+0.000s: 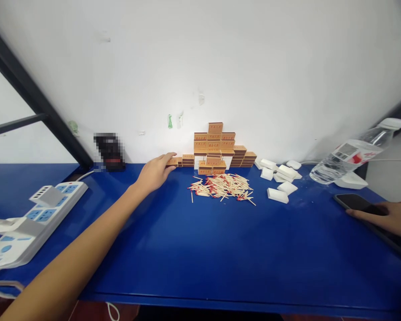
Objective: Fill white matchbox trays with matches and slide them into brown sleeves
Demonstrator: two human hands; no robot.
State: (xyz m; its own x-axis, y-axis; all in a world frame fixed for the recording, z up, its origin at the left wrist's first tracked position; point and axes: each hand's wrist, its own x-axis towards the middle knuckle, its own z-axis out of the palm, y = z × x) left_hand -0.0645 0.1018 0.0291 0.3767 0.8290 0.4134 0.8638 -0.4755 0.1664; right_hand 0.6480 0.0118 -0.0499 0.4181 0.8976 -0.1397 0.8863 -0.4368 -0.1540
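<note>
My left hand (155,171) reaches far across the blue table (200,254) and pinches a brown matchbox sleeve (172,162) at the left end of a stacked structure of matchbox sleeves (215,147) against the white wall. A pile of loose red-tipped matches (222,186) lies in front of the stack. Several white inner matchbox trays (279,180) lie to its right. My right hand (389,217) rests at the right edge with fingers flat on a black phone (356,203).
A white and blue power strip (36,218) with plugged adapters sits at the left. A clear water bottle (350,156) lies tilted at the far right. A dark blurred object (109,151) stands by the wall, and a black metal frame (33,96) rises at left.
</note>
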